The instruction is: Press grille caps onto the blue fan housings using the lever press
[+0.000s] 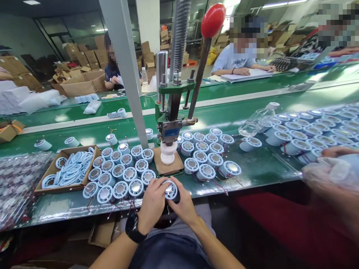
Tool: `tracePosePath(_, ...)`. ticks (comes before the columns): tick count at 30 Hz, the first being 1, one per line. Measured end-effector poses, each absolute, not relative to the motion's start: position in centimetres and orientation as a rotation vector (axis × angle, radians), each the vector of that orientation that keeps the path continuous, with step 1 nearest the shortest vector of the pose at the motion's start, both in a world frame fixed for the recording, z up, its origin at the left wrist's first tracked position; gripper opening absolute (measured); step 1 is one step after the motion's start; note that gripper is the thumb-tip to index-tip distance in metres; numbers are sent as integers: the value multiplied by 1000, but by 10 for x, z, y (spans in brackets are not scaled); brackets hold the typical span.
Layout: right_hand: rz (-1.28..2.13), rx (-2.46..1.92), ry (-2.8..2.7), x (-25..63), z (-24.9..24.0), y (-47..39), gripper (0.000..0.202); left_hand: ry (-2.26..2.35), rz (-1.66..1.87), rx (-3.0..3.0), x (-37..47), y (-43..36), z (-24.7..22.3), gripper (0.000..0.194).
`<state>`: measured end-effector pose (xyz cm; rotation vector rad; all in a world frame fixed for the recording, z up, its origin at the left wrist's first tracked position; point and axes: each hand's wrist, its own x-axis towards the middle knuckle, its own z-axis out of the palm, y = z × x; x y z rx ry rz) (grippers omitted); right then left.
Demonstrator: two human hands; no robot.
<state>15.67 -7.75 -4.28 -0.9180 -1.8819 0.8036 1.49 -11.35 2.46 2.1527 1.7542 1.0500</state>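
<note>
Between my two hands, at the table's front edge, is a light blue round housing (171,189) with a silver disc facing up and thin wires hanging below. My left hand (155,196) is closed round its left side, with a dark band on the wrist. Fingers of my right hand (183,203) wrap its right side. Just beyond stands a hand press (171,130) with a red knob (213,20) and a white round die (167,154) over a brown pad (159,164). Similar housings (120,189) stand in a group left of the press, and others (206,171) to its right.
A cardboard box (67,149) of light blue rings lies at the left. A grey post (123,67) rises behind the housings. At the right are a clear bottle (255,121), many more housings (300,147) and another person's hand (331,172). People sit across the green bench.
</note>
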Motion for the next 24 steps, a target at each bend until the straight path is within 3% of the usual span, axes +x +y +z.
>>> tracePosePath(6, 863, -899, -1902, 160, -45, -74, 64, 1815, 993, 2212, 17, -125, 19, 34)
tracePosePath(10, 890, -892, -1915, 161, -47, -73, 67, 1897, 978, 2112, 21, -127, 9, 52)
tracePosePath(17, 913, -869, -1930, 163, -47, -71, 72, 1870, 932, 1883, 18, -123, 11, 49)
tracePosePath(24, 945, -842, -1942, 165, -47, -69, 78, 1828, 890, 1665, 15, -123, 21, 68)
